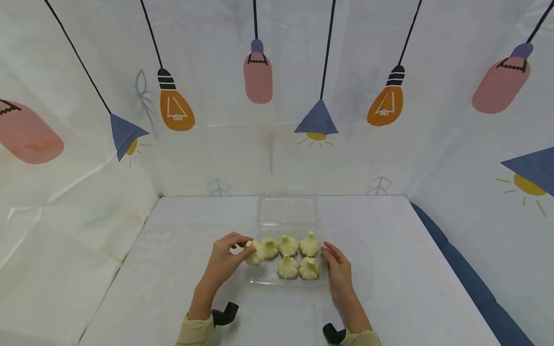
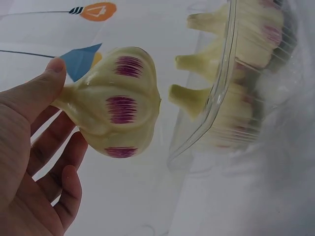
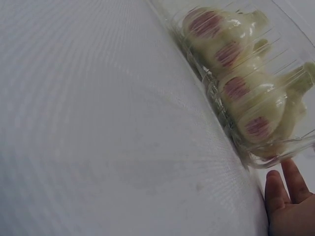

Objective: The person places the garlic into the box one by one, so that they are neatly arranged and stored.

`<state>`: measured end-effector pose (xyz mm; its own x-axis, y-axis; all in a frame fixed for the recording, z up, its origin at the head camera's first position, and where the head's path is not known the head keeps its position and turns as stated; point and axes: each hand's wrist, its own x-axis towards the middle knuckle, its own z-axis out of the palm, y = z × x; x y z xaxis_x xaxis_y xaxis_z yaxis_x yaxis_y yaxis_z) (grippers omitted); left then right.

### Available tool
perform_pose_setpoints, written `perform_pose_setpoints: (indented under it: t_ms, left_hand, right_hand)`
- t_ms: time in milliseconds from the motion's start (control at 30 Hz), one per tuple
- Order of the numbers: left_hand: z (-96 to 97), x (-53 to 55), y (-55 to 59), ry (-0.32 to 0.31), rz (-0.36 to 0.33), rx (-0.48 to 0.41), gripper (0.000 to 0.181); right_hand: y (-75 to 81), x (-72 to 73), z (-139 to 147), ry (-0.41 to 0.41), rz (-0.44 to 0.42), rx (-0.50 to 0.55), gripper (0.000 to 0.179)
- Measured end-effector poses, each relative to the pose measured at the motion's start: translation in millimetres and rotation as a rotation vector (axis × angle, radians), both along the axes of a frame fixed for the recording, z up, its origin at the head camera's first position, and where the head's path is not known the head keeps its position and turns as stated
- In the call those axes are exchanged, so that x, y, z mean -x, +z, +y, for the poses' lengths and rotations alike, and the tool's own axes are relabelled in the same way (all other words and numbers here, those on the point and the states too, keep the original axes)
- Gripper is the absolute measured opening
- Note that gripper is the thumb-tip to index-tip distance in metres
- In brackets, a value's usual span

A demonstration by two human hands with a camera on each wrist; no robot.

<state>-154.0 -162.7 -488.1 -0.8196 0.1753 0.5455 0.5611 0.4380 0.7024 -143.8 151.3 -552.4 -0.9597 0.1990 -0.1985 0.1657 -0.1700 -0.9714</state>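
Observation:
Between thumb and fingers, my left hand pinches a garlic bulb by its stem. The bulb is pale with purple streaks, and in the left wrist view it hangs beside the clear plastic box, apart from its wall. Inside the box stand several more garlic bulbs, stems upward, in two rows. At the box's right side is my right hand, its fingertips against or very near the wall. In the right wrist view only some of its fingers show, below the box corner.
The box's clear lid lies folded back toward the rear wall. Everything stands on a white table. White sheeting printed with lamps encloses the back and sides. Dark blue cloth runs along the table's right edge.

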Motion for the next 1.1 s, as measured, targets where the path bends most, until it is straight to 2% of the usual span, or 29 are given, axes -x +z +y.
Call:
perform_pose_setpoints:
  t_ms: [433, 800, 967, 1100]
  left_hand:
    - [14.9, -0.6, -10.3, 0.0, -0.045, 0.04, 0.02]
    - [24.8, 2.4, -22.0, -0.037, -0.034, 0.048, 0.023]
    - [27.1, 2.8, -27.0, -0.033, -0.047, 0.06, 0.023]
    - [28.9, 2.1, -30.7, -0.024, -0.017, 0.082, 0.024]
  right_hand:
    - [-3.6, 0.1, 0.0, -0.002, 0.006, -0.002, 0.039]
    - [-2.1, 1.3, -0.4, -0.001, 0.006, -0.022, 0.038]
    - [-1.4, 1.6, -0.5, -0.009, 0.006, -0.037, 0.038]
    - [-1.4, 1.5, -0.6, -0.019, 0.006, -0.038, 0.037]
